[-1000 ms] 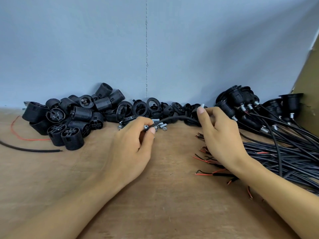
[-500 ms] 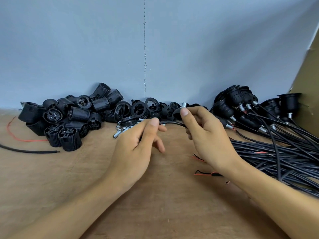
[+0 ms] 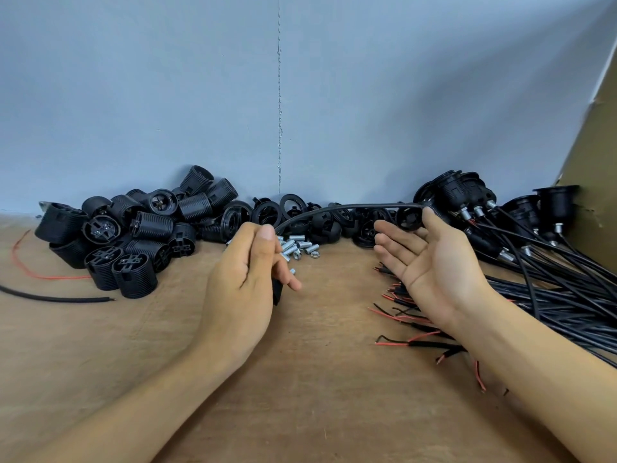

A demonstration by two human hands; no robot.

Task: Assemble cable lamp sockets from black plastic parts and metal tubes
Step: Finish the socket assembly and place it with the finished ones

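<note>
The left hand (image 3: 247, 279) pinches a black cable (image 3: 350, 207) between thumb and curled fingers right above the small heap of metal tubes (image 3: 297, 247), I'd guess so the next tube is within easy reach, and the cable arches off to the right over the loose black rings (image 3: 267, 212). The right hand (image 3: 434, 265) lies open, palm up, gripping nothing, its forefinger close by the cable's far end, touching or not I cannot tell. Threaded socket bodies (image 3: 133, 235) sit piled on the left and finished cabled sockets (image 3: 467, 198) on the right, seemingly so work passes across the table (image 3: 300, 379).
</note>
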